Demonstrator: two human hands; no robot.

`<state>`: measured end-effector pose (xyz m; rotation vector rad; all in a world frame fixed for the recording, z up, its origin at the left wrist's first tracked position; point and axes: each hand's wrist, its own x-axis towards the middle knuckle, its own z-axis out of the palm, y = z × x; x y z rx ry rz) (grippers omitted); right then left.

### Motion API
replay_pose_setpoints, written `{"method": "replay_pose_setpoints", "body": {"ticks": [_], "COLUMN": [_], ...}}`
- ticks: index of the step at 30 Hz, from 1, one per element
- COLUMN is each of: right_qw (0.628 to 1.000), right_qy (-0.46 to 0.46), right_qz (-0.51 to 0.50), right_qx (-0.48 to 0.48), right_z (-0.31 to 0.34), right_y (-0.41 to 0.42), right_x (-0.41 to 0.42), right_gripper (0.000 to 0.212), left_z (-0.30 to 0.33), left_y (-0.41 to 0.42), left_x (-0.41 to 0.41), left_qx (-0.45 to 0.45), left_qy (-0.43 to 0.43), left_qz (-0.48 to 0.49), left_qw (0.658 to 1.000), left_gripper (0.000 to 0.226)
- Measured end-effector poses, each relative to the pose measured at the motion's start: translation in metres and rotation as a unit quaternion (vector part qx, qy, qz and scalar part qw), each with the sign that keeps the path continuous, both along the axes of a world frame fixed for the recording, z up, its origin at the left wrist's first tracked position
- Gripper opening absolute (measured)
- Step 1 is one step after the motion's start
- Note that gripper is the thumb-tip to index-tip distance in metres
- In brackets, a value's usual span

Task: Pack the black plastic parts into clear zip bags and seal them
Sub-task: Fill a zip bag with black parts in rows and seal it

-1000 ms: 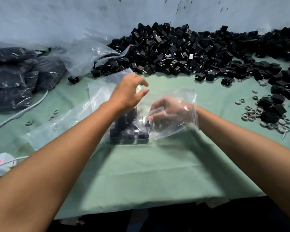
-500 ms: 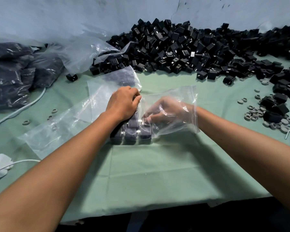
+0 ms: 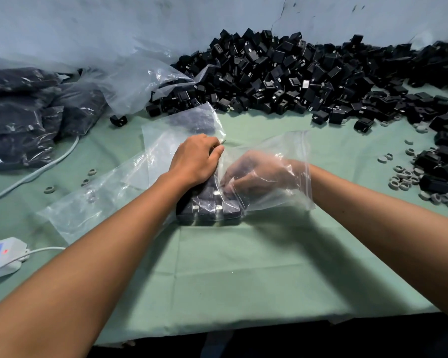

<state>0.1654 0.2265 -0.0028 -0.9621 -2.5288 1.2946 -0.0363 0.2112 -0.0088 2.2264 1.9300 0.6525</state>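
Observation:
A clear zip bag (image 3: 290, 151) lies mid-table with its mouth toward the right. My right hand (image 3: 256, 174) is inside it, fingers curled on a row of black plastic parts (image 3: 210, 205) stacked at the bag's closed end. My left hand (image 3: 195, 157) grips the bag from outside over those parts, fingers curled down. A big heap of loose black parts (image 3: 282, 73) runs along the back wall.
Spare clear bags (image 3: 98, 200) spread left of my hands. Filled dark bags (image 3: 29, 112) pile at the far left. A white device with cable (image 3: 0, 257) sits at the left edge. Grey rings (image 3: 404, 177) and more black parts lie at right. Green cloth (image 3: 243, 267) covers the table.
My left hand came down from above the bag and closed on it over the parts. My right hand stayed inside the bag, shifting the parts slightly.

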Motion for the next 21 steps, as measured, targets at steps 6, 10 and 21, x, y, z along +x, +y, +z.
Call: {"method": "replay_pose_setpoints", "body": {"ticks": [6,10,21], "right_qw": [0.99,0.986,0.997], "right_qy": [0.085,0.076,-0.01], "right_qz": [-0.017,-0.02,0.06], "right_qx": [-0.11,-0.145,-0.052], "right_z": [-0.008,-0.011,-0.002], "right_y": [0.007,0.007,0.008], "right_x": [0.015,0.01,0.013], "right_gripper": [0.019,0.029,0.042], "left_z": [0.007,0.007,0.006], "left_y": [0.008,0.01,0.005], "left_x": [-0.023,-0.027,-0.03], "left_qx": [-0.017,-0.027,-0.001], "left_qy": [-0.088,-0.103,-0.067], "left_qz": [0.021,0.022,0.005], "left_qw": [0.996,0.994,0.998], "left_gripper": [0.031,0.029,0.029]}}
